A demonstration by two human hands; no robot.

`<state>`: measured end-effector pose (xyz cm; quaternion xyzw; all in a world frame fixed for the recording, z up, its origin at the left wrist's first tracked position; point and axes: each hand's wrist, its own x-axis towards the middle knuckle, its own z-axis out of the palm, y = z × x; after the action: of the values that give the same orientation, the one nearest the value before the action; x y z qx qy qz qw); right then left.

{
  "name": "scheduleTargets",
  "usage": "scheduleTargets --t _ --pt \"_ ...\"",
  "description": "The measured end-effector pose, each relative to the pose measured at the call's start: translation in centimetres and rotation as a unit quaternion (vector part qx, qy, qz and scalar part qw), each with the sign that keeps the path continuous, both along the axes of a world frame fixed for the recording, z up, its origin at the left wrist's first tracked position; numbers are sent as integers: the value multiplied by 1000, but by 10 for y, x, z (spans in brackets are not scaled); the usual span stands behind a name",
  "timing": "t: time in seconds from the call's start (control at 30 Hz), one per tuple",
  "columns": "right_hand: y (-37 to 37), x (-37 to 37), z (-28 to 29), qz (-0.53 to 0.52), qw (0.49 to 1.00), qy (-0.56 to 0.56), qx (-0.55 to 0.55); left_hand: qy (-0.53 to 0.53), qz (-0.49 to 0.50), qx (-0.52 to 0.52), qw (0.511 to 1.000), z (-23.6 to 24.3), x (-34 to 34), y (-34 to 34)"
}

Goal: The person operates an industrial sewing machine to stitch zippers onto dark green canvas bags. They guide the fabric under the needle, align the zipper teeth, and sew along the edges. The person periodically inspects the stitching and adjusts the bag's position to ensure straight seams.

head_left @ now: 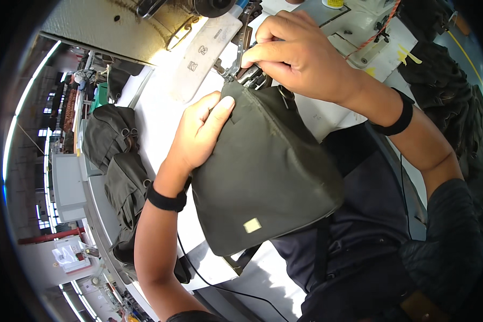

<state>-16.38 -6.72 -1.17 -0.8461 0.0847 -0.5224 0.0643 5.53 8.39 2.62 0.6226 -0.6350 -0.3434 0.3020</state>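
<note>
A dark olive fabric bag (268,166) with a small pale yellow patch (252,225) hangs before me, its top corner at the foot of a sewing machine (102,27). My left hand (198,131) is closed on the bag's upper left edge, the thumb lying on top of the fabric. Above the bag, beside the machine's metal needle parts (241,70), my right hand (300,59) has its fingers curled in a pinch. What those fingers hold, if anything, is hidden.
On the left, more olive bags (126,182) with metal rings lie along the table's side. Dark fabric pieces (434,91) are heaped at the right. A yellow-labelled container (333,3) stands at the back, near an orange cord (374,32). A black cable (220,286) runs below.
</note>
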Motion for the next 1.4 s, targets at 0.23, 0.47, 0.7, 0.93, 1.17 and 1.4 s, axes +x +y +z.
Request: scheduleTargets --t 0.23,0.47,0.7,0.93,1.17,1.4 --pt "1 8 -17 18 997 -67 45 6 -38 25 999 -3 2 -4" --pt "7 1 -23 16 978 -172 120 -57 -35 24 997 2 11 -7" --pt "74 -46 -91 183 834 -139 502 -282 -33 5 959 25 -5 -10" --pt "55 -4 -69 401 527 -69 746 -505 101 -24 857 42 -53 9" --pt "67 -6 -39 464 443 -127 756 -131 123 -53 982 2 -42 24" --pt "65 -12 -31 424 445 -121 779 -42 122 16 991 18 -65 20"
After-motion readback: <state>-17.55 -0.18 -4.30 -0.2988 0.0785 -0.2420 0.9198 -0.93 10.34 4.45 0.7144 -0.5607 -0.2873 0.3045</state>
